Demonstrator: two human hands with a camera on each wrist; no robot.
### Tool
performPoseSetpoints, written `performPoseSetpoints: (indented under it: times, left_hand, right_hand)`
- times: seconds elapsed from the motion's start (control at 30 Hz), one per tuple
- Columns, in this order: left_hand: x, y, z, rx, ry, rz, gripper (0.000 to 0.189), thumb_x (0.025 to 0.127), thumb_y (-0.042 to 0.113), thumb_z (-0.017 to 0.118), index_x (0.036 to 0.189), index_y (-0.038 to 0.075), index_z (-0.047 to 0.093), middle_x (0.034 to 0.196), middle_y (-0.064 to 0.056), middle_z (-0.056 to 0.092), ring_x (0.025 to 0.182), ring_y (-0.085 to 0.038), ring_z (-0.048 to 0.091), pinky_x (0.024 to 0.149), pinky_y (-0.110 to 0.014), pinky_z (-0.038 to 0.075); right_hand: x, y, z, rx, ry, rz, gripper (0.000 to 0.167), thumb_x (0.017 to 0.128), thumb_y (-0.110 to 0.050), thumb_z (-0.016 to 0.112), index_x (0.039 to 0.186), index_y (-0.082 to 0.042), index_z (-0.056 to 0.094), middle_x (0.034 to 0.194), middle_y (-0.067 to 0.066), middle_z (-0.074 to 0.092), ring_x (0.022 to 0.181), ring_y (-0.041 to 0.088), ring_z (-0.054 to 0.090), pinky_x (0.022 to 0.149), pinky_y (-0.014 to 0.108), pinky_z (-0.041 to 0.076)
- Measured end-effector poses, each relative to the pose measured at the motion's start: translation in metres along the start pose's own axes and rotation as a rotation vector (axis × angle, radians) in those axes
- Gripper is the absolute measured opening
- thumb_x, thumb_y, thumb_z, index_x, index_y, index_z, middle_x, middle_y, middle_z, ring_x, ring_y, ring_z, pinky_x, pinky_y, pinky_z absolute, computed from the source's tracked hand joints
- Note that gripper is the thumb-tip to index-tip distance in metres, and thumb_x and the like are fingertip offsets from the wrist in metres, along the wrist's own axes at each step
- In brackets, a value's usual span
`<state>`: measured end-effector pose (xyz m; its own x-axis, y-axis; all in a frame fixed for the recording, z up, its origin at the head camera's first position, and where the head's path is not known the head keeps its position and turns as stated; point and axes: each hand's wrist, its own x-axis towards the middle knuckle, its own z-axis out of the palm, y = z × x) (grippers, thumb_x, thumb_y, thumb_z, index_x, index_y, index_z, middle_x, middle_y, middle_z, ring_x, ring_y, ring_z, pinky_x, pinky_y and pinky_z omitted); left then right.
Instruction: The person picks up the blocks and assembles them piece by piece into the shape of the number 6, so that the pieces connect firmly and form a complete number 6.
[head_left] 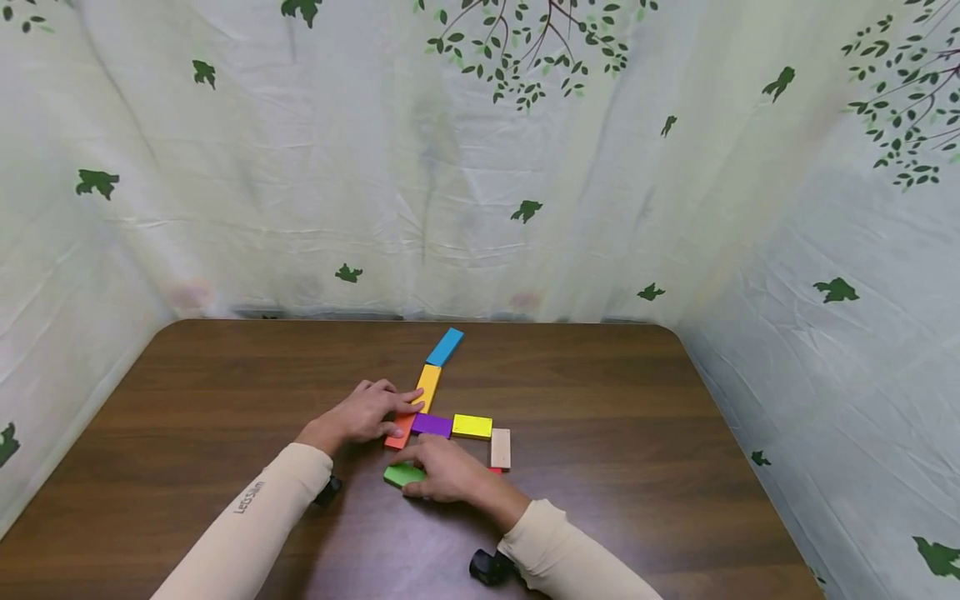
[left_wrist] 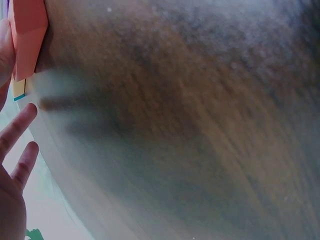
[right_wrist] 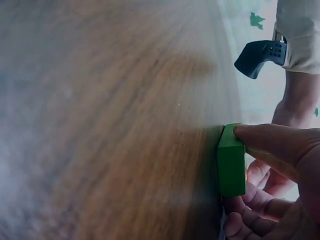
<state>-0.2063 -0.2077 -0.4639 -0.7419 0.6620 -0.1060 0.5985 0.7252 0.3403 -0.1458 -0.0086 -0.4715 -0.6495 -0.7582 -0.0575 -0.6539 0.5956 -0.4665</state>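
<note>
My right hand (head_left: 448,471) pinches a green block (head_left: 402,475) on the near side of the row, thumb and fingers at its edges. In the right wrist view the green block (right_wrist: 231,170) lies close against the tabletop. My left hand (head_left: 366,413) rests on the row with its fingers extended. Its thumb touches an orange-red block (head_left: 404,422), and its fingertips reach over an amber block (head_left: 430,382). A purple block (head_left: 432,425) adjoins the orange-red one, followed by a yellow block (head_left: 472,427). In the left wrist view two fingers spread beside the orange-red block (left_wrist: 30,35).
A blue block (head_left: 446,347) lies at the far end, beyond the amber one. A beige block (head_left: 501,448) stands crosswise at the right, with part of a red block (head_left: 496,471) showing below it. White patterned curtains (head_left: 300,208) surround the brown wooden table (head_left: 615,433).
</note>
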Motion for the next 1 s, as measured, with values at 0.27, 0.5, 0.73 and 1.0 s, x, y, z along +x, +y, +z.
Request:
performPoseSetpoints:
  times: [0.27,0.5,0.73,1.0]
  left_hand:
    - [-0.001,0.001,-0.001,-0.003,-0.009,-0.010,0.052,0.087,0.020,0.070,0.136,0.013,0.056,0.148,-0.006,0.045,0.114,-0.031,0.045,0.092,-0.048,0.032]
    - [0.000,0.000,-0.002,-0.012,-0.004,0.005,0.051,0.087,0.022,0.070,0.136,0.013,0.057,0.147,-0.007,0.045,0.113,-0.030,0.046,0.091,-0.048,0.032]
    - [0.001,-0.002,0.001,-0.015,0.007,0.016,0.051,0.087,0.021,0.071,0.135,0.013,0.057,0.147,-0.006,0.046,0.112,-0.029,0.047,0.090,-0.048,0.032]
    - [0.001,-0.003,0.001,-0.024,0.007,0.022,0.054,0.086,0.027,0.071,0.136,0.013,0.057,0.147,-0.006,0.046,0.110,-0.028,0.047,0.089,-0.046,0.033]
  right_hand:
    - [0.004,-0.004,0.000,-0.061,-0.017,0.001,0.043,0.085,-0.032,0.074,0.126,-0.021,0.065,0.117,-0.006,0.062,0.102,0.005,0.052,0.086,0.019,0.042]
    - [0.007,-0.007,0.000,-0.063,0.007,0.025,0.044,0.084,-0.036,0.075,0.124,-0.021,0.065,0.112,-0.006,0.063,0.096,0.004,0.052,0.081,0.018,0.042]
    - [0.009,-0.009,0.004,-0.083,0.021,0.052,0.047,0.084,-0.040,0.074,0.125,-0.019,0.064,0.112,-0.005,0.063,0.093,0.005,0.053,0.078,0.017,0.043]
    - [0.011,-0.010,0.005,-0.100,0.042,0.067,0.047,0.082,-0.041,0.076,0.123,-0.019,0.065,0.109,-0.005,0.064,0.089,0.005,0.052,0.073,0.017,0.042]
